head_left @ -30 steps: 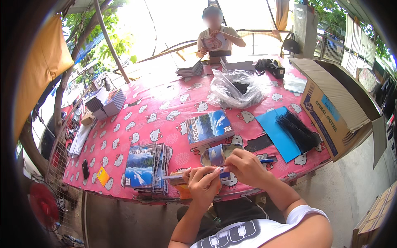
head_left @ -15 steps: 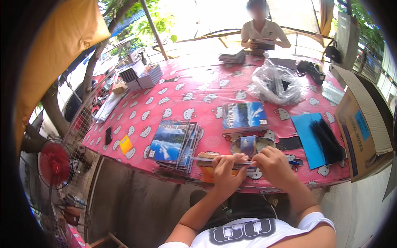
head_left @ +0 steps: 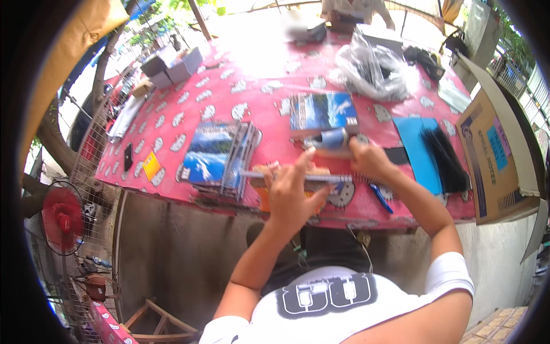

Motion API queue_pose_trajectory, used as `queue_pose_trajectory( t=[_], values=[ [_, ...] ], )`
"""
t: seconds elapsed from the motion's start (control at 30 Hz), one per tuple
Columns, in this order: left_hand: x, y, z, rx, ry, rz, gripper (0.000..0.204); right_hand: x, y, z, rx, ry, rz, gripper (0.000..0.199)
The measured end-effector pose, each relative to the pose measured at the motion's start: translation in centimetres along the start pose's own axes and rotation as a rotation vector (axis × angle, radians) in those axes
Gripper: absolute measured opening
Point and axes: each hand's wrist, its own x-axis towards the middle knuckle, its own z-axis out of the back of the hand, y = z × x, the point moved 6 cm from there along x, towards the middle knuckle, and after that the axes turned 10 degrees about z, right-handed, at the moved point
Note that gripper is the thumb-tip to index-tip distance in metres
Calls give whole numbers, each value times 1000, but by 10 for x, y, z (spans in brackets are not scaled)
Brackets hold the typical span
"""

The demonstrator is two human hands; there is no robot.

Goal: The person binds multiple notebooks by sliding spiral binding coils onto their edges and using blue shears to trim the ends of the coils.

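My left hand (head_left: 289, 189) grips a notebook (head_left: 321, 184) held on edge near the table's front, its thumb on the near side and its index finger raised. A spiral coil (head_left: 362, 178) sticks out past the notebook's right end. My right hand (head_left: 369, 159) is closed just above that end; what its fingers hold is blurred. Beyond it lies a shiny, grey-blue rounded object (head_left: 329, 139), partly covered. Blue-handled pliers (head_left: 382, 199) rest right of the notebook. Under my left hand, an orange block-like thing (head_left: 264, 199) shows in part.
Notebook stacks with blue landscape covers (head_left: 209, 155) (head_left: 323, 112) lie left and ahead. Black coils (head_left: 444, 160) rest on a blue sheet (head_left: 413, 146). A cardboard box (head_left: 487, 155) stands right, a plastic bag (head_left: 375, 71) farther back. Another person (head_left: 358, 11) is across the table.
My right hand has moved away from my left, to the right of the notebook. The coil and pliers show more plainly. The whole view has tilted downward.
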Motion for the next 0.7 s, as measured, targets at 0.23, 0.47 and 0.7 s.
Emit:
queue_pose_trajectory(
  t=[0.23, 0.47, 0.7],
  values=[
    [5, 2, 0, -23, -79, -99, 25, -5, 26, 93, 1237, -94, 184, 36],
    [11, 4, -1, -24, -61, -113, 25, 12, 37, 85, 961, -71, 353, 32],
    [13, 13, 5, -41, -8, 14, 46, 19, 48, 79, 1155, -187, 439, 45]
  ],
)
